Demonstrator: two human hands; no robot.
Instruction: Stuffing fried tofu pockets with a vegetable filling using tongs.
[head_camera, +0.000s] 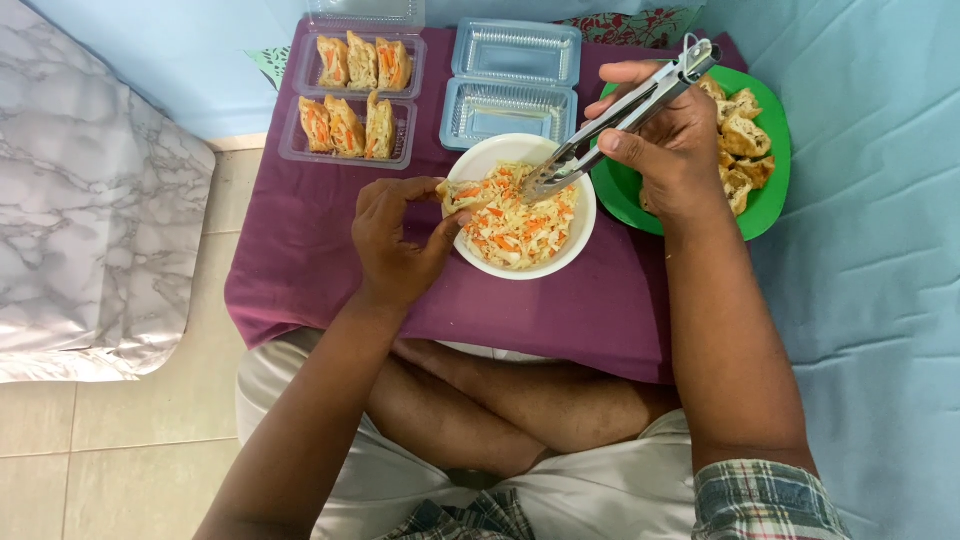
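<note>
Bowl (520, 262) left of plate (770, 205)

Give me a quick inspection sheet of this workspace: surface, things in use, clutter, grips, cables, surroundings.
Surface: purple cloth over a low table, flat and mostly bare at the near edge.
Job's things: white bowl of shredded vegetable filling; metal tongs with tips in the filling; fried pocket at the bowl's left rim; green plate of unfilled fried pieces.
Clutter: two clear trays with three filled pieces each; one empty open clear box.
Grips: left hand pinches the pocket; right hand squeezes the tongs.
Cables: nothing seen.
Surroundings: light blue sheet to the right, marbled cushion to the left, tiled floor.
</note>
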